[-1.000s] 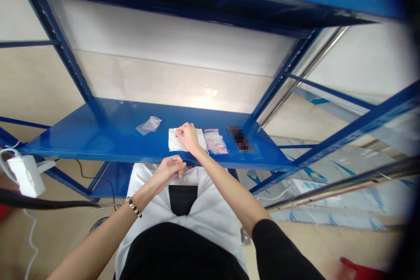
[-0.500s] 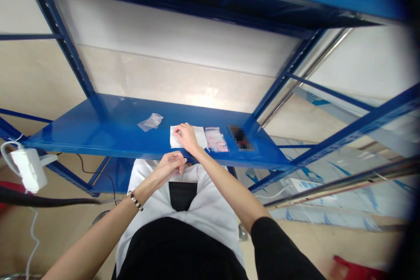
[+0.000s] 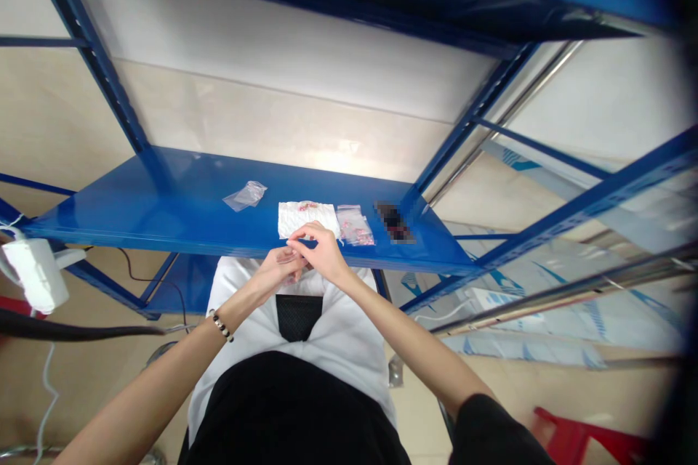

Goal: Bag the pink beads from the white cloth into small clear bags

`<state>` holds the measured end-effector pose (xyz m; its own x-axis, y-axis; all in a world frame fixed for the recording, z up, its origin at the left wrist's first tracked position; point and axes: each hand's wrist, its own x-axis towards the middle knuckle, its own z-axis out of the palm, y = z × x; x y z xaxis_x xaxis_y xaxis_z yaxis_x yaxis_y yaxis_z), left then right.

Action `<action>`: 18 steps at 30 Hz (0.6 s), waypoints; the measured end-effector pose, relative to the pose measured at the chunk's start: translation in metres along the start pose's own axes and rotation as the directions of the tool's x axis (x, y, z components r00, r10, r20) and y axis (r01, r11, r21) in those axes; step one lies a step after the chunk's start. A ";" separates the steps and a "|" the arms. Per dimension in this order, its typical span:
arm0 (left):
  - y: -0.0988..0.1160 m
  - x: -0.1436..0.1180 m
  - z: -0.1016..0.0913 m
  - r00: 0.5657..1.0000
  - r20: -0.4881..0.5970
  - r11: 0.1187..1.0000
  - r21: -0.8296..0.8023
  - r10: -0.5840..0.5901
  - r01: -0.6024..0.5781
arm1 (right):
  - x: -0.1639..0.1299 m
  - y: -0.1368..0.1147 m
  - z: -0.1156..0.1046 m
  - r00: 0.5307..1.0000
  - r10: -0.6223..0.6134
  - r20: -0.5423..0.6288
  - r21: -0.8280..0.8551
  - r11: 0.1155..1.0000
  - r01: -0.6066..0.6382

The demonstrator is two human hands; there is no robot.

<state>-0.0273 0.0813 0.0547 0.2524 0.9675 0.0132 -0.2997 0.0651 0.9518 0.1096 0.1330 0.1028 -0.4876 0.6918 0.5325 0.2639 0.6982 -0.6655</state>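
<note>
My left hand [image 3: 282, 267] is closed around a piece of clear plastic [image 3: 284, 257], just in front of the shelf's edge and above my lap. Its exact shape is hard to see. My right hand [image 3: 321, 251] meets it there, thumb and fingertips pinched together over the left fingers. Whatever the pinch holds is too small to make out. Just beyond the hands lies a white paper sheet [image 3: 294, 220], wrinkled, with a small heap of red and pink bits [image 3: 308, 206] near its far edge. Right of the sheet is a clear zip bag [image 3: 355, 227] with similar bits inside.
Another clear plastic bag [image 3: 246, 196] lies farther left on the blue shelf [image 3: 163, 196]. A blurred-out dark object [image 3: 395, 222] rests toward the right. Blue uprights frame both sides, and an upper shelf [image 3: 327, 0] hangs overhead. A white power strip [image 3: 35, 272] is at left.
My right hand has drawn back from the white sheet to my left hand, uncovering the red and pink heap. My left hand stays near the shelf's edge. The view has shifted slightly.
</note>
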 end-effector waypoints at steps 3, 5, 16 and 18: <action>-0.008 0.000 0.003 0.998 -0.003 0.998 0.039 -0.055 0.055 | -0.016 0.007 0.001 0.998 0.061 0.018 0.051 0.997 -0.062; -0.011 -0.001 0.005 0.998 -0.002 0.996 0.062 -0.065 0.065 | -0.025 0.009 0.002 0.997 0.078 0.019 0.077 0.994 -0.079; -0.013 -0.009 0.013 0.974 0.133 0.979 0.118 -0.183 0.168 | -0.075 0.010 -0.001 0.984 0.176 -0.014 0.165 0.971 -0.172; -0.017 -0.011 0.016 0.951 0.218 0.973 0.122 -0.219 0.196 | -0.075 0.014 -0.003 0.984 0.176 0.030 0.205 0.962 -0.178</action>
<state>-0.0100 0.0659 0.0438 0.5063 0.8526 -0.1294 -0.1296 0.2236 0.9660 0.1527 0.0915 0.0553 -0.4579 0.7983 0.3913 0.1705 0.5109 -0.8426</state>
